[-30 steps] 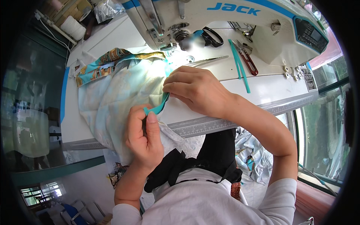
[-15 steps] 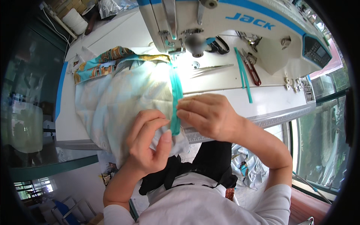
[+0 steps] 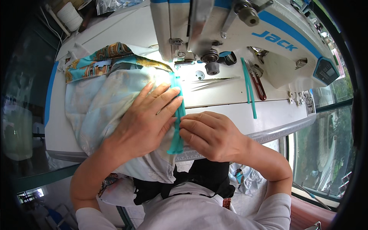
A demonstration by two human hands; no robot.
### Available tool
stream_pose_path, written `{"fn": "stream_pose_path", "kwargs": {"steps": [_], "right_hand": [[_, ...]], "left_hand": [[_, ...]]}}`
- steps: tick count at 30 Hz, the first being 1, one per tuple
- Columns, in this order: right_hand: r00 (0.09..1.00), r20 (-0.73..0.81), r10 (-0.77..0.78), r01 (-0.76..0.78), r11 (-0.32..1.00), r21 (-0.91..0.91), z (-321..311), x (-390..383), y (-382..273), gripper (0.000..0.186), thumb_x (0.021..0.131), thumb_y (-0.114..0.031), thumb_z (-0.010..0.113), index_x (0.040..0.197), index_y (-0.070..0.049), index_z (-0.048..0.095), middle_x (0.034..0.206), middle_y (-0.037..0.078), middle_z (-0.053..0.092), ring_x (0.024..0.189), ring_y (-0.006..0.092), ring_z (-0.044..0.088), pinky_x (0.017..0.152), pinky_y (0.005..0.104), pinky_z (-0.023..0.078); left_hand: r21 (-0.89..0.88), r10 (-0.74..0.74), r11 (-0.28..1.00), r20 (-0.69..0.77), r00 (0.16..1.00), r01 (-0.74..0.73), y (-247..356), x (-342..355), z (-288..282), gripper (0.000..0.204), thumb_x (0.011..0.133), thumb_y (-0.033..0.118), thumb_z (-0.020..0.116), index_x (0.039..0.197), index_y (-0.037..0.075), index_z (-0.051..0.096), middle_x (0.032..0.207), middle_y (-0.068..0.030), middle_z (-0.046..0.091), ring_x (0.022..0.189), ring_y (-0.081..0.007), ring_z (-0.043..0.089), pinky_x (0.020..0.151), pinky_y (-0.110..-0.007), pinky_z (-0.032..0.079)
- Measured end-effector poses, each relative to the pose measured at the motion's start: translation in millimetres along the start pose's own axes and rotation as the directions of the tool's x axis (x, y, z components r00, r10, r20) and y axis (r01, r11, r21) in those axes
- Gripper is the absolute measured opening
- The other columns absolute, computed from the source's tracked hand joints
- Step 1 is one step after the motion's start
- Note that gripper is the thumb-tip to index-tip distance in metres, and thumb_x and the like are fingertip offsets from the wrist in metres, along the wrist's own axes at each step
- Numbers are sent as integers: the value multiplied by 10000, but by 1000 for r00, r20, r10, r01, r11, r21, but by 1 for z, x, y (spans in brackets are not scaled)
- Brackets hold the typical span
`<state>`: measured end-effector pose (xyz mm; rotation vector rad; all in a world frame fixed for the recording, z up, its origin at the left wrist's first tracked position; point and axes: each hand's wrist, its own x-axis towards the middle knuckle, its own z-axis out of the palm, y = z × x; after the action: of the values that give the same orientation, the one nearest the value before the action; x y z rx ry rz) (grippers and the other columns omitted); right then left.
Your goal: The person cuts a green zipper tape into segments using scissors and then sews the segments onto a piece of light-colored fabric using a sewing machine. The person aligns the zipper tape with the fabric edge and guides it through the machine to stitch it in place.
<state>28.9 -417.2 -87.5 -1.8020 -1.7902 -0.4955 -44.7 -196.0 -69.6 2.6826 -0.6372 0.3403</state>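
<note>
A pale, lightly patterned fabric piece (image 3: 90,99) lies spread on the sewing table, with a turquoise-and-gold printed band (image 3: 115,51) along its far side. A teal zipper (image 3: 176,143) runs along the fabric's right edge, from under the sewing machine head (image 3: 162,34) toward me. Flat on the fabric rests my left hand (image 3: 143,120), fingers stretched out and their tips reaching the zipper. My right hand (image 3: 214,136) pinches the zipper's right edge nearer to me; its fingertips partly hide the grip.
Right of the needle area lie tweezers (image 3: 220,81), black-handled scissors (image 3: 229,58), teal strips (image 3: 249,90) and red-handled thread snips (image 3: 259,86). Several bobbins (image 3: 297,100) sit at the table's right end. A white thread cone (image 3: 70,17) stands at the far left. The table's front edge (image 3: 268,132) carries a ruler.
My left hand has moved up and flattened onto the fabric beside the zipper, its fingers now spread. My right hand sits slightly lower in the view, still at the zipper. The view has shifted.
</note>
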Motion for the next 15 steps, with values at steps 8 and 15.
{"fn": "stream_pose_path", "kwargs": {"steps": [8, 15], "right_hand": [[999, 34, 13, -15, 999, 40, -5, 9, 3, 297, 697, -96, 690, 951, 53, 656, 989, 141, 666, 960, 285, 705, 824, 377, 605], [999, 47, 18, -20, 999, 49, -2, 10, 4, 299, 692, -95, 694, 954, 47, 665, 986, 141, 673, 944, 282, 707, 822, 375, 604]], "left_hand": [[-118, 90, 989, 10, 996, -88, -22, 6, -5, 475, 850, 71, 757, 1301, -27, 647, 1394, -199, 598, 1361, -395, 540, 1193, -538, 394], [-109, 95, 989, -16, 995, -96, -23, 7, -5, 475, 841, 69, 755, 1292, -35, 648, 1372, -200, 603, 1345, -400, 551, 1175, -541, 413]]}}
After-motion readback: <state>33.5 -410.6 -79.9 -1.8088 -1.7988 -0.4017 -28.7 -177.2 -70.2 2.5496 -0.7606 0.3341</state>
